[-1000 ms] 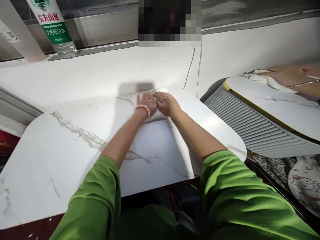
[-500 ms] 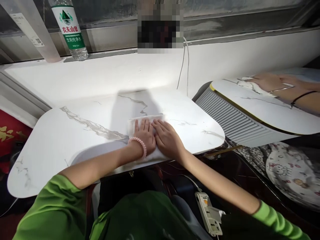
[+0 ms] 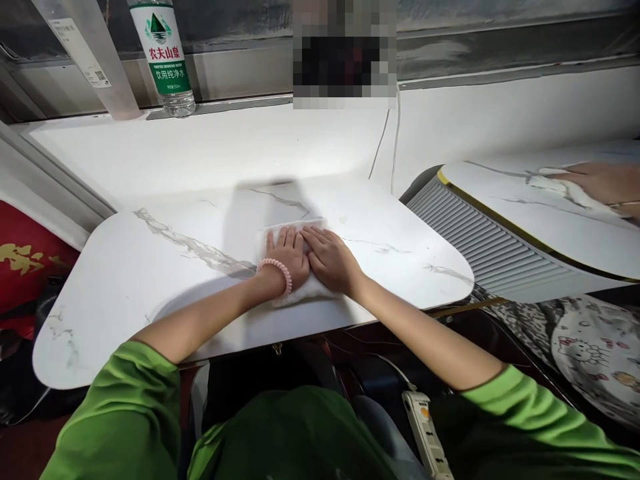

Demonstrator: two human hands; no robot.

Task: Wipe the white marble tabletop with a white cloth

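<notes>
My left hand (image 3: 286, 259), with a pink beaded bracelet at its wrist, lies flat on a folded white cloth (image 3: 314, 288). Fingers stretched out, my right hand (image 3: 330, 261) rests on the same cloth, touching the left one. Both palms press the cloth down onto the white marble-patterned tabletop (image 3: 190, 230), fairly near its front edge. Part of the cloth is hidden beneath my hands.
A water bottle (image 3: 170, 67) and a tall translucent container (image 3: 100, 60) stand on the sill. To the right, another person's hand (image 3: 605, 181) holds a white cloth (image 3: 565, 187) on a ribbed-sided table (image 3: 500, 240). A power strip (image 3: 425, 433) lies below.
My hands have slid the cloth slightly left and away from me across the tabletop. The other person's hand has moved right with its cloth. My view has turned a little left.
</notes>
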